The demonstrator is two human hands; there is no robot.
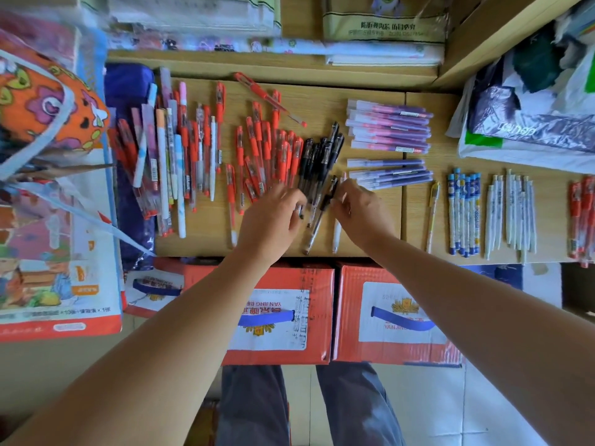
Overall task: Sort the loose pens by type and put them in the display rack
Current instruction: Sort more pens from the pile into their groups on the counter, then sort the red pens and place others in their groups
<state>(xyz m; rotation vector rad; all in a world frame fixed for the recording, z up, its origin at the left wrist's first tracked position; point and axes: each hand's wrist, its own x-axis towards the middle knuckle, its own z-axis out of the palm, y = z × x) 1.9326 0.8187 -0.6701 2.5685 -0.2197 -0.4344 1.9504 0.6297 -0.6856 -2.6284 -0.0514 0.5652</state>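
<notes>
Loose pens lie in groups on a wooden tabletop (322, 101). Red-capped pens (270, 149) fan out in the middle, with a mixed heap (174, 156) to their left. Black pens (322, 156) lie bunched beside the red ones. My left hand (273, 217) rests over the lower ends of the red and black pens, fingers curled on a black pen. My right hand (360, 207) pinches a black pen (322, 214) near its cap. Purple pens (389, 127) are stacked to the right. No display rack shows.
Blue-white pens (463, 210), white pens (512, 210) and more red pens (579, 217) lie at the right. A lone yellow pen (433, 214) lies between groups. Two red cartons (396, 313) stand below the table edge. Bags crowd the left (48, 101) and right (531, 117).
</notes>
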